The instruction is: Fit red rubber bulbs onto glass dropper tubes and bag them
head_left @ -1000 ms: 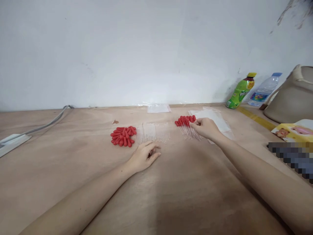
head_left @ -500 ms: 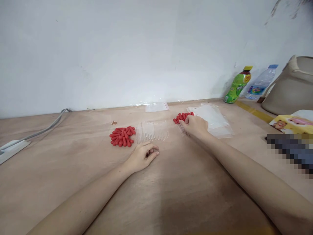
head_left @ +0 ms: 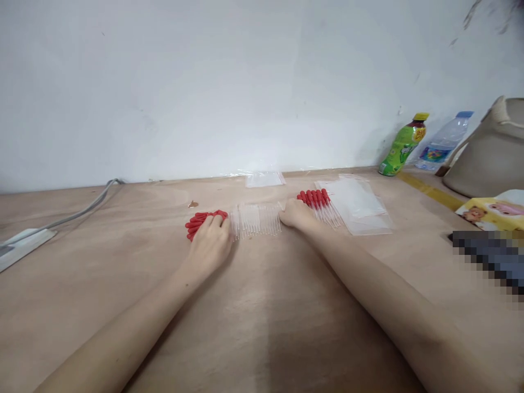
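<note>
My left hand (head_left: 213, 240) lies over a pile of red rubber dropper bulbs (head_left: 195, 221), fingers curled down at its right side; the fingertips are hidden behind the hand. Just right of it, clear glass dropper tubes (head_left: 257, 218) lie side by side in a row, tips toward me. At the row's right end, my right hand (head_left: 298, 213) is closed in a pinch at the outermost tube. Beyond that hand is a group of droppers (head_left: 318, 201), each a clear tube with a red bulb on its far end; my right hand partly covers them.
Clear plastic bags (head_left: 360, 204) lie right of the droppers, another bag (head_left: 265, 179) by the wall. At right stand a green bottle (head_left: 403, 147), a water bottle (head_left: 440, 147), a beige bag (head_left: 487, 147) and a yellow packet (head_left: 491, 213). A grey cable (head_left: 85, 210) runs at left.
My left hand has moved left and away from me onto the red bulbs. My right hand has left the finished droppers and moved left to the end of the glass tubes.
</note>
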`<act>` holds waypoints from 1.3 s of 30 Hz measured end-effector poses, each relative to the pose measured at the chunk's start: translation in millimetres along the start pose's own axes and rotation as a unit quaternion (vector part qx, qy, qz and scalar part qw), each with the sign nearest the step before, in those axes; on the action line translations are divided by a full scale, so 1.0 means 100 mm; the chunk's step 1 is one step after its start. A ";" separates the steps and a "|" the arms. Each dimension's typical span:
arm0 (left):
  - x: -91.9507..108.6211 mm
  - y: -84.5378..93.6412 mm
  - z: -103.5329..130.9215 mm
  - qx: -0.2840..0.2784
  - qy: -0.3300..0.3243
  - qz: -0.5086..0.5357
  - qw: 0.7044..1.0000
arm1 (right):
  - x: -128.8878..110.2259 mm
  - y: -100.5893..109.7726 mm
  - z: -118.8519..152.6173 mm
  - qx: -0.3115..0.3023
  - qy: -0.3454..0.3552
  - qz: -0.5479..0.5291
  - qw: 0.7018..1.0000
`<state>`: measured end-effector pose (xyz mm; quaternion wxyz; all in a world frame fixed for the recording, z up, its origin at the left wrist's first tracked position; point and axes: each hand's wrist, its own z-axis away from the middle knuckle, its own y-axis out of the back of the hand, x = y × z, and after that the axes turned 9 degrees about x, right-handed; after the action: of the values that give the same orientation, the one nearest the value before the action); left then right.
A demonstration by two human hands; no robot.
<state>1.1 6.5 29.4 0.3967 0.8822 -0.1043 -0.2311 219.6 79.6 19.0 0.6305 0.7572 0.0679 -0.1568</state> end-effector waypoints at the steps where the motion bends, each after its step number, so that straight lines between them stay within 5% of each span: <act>1: -0.04 0.00 -0.01 -0.008 0.009 -0.020 1.000 | -0.01 0.00 0.01 0.001 0.003 0.001 1.000; 11: -0.11 -0.09 0.03 -0.048 0.011 -0.067 0.997 | -0.01 0.29 0.40 0.084 0.074 0.017 0.994; 17: -0.09 -0.08 0.04 0.020 0.006 -0.066 0.998 | 0.36 0.19 0.62 0.092 0.249 -0.053 0.963; 21: 0.08 -0.01 0.05 0.064 0.006 0.084 0.994 | 0.56 0.05 0.70 0.134 0.289 -0.121 0.940; 27: 0.32 0.01 0.15 -0.045 0.013 0.357 0.933 | 0.61 0.00 0.82 0.152 0.337 -0.150 0.917; 39: 0.41 -0.15 0.06 -0.034 0.088 0.424 0.901 | 0.44 0.30 1.00 0.116 0.344 -0.050 0.931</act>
<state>33.7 -2.5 1.9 0.4942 0.7575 -0.4253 0.0337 254.4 -27.5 16.9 0.4679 0.8282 0.2993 0.0750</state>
